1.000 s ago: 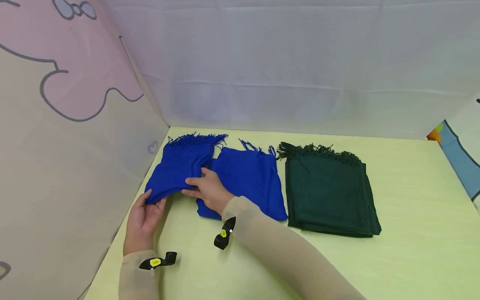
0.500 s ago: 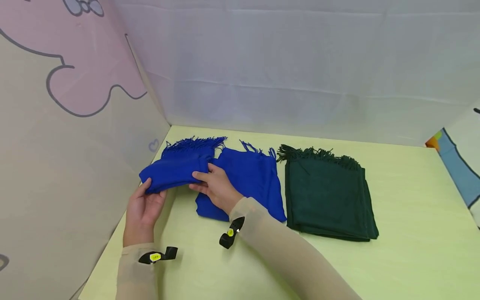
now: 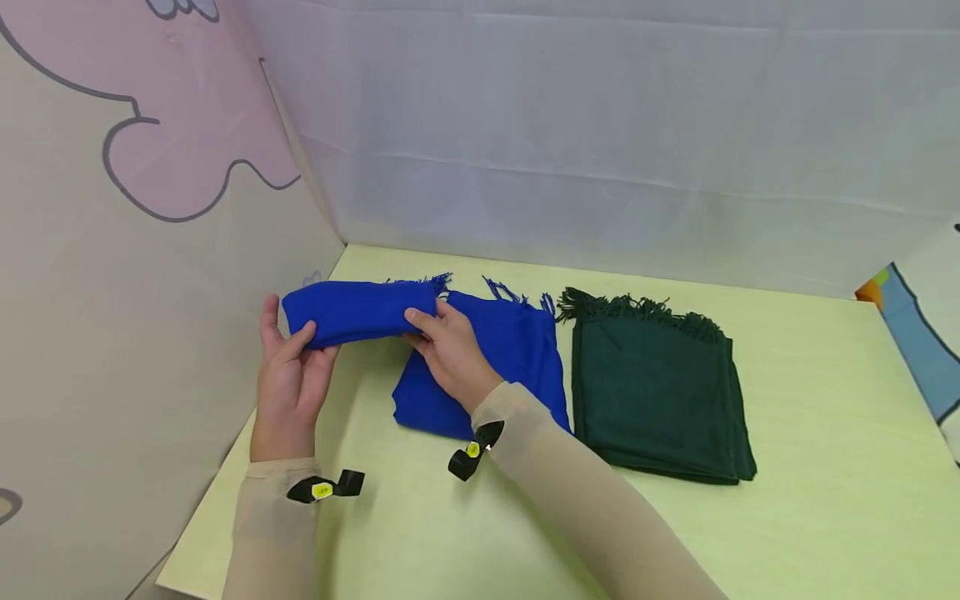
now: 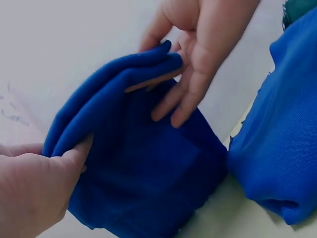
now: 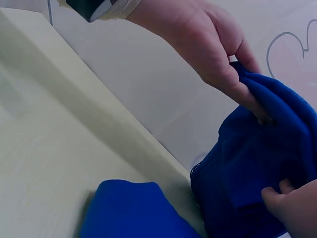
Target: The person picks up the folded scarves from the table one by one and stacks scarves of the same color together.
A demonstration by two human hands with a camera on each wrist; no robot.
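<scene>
Both hands hold up the near folded edge of a blue fringed scarf (image 3: 360,312) at the left of the table. My left hand (image 3: 291,383) pinches its left end, thumb on the near side and one finger sticking up past the cloth. At the other end my right hand (image 3: 457,354) grips the fold between thumb and fingers. In the left wrist view the layered fold (image 4: 109,84) arches between the hands, and the cloth hangs down below it. The scarf's fringe (image 3: 441,282) shows only partly behind the raised fold.
A second folded blue scarf (image 3: 517,358) lies just right of the held one, partly under the right hand and forearm. Right of it is a folded dark green scarf (image 3: 652,400) with fringe at the back. Cloth-covered walls (image 3: 187,333) border the pale yellow table (image 3: 825,417) at left and back.
Both hands have lifted the near edge of the left blue scarf up and away toward the back. The raised fold now hides most of its fringe. The other scarves have stayed put.
</scene>
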